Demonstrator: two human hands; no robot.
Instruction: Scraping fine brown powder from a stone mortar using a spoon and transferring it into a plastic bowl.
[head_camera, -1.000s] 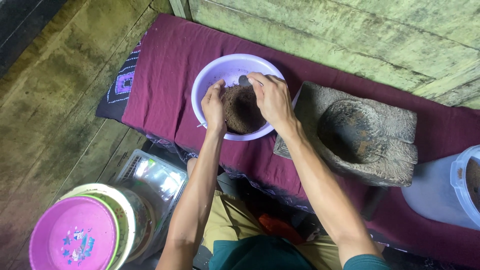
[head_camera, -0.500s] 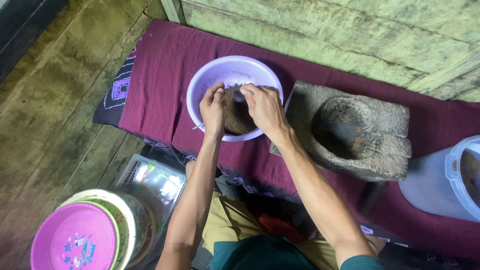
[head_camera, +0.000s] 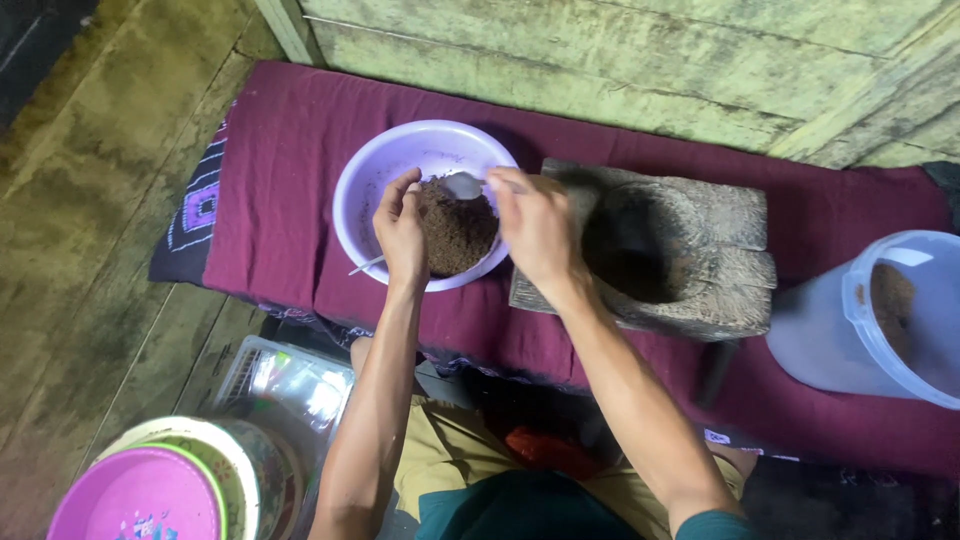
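Note:
A lavender plastic bowl (head_camera: 365, 180) sits on a maroon cloth (head_camera: 280, 160). Inside it is a round mound of brown powder (head_camera: 458, 235), apparently held in a small strainer. The strainer's thin pale handle (head_camera: 365, 265) pokes out under my left hand. My left hand (head_camera: 400, 225) grips the left edge of the mound. My right hand (head_camera: 535, 225) is closed on a metal spoon (head_camera: 463, 185), whose bowl rests on the top of the powder.
A rough wooden mortar block (head_camera: 700, 250) stands right of the bowl, touching my right wrist. A translucent tub (head_camera: 880, 330) holding brown powder is at the far right. Stacked pink and patterned plates (head_camera: 150, 490) and a clear plastic box (head_camera: 290, 385) lie on the plank floor, lower left.
My right hand has drawn back to the right edge of the mound, and the spoon now shows at the top of the powder. My left hand stays on the left side.

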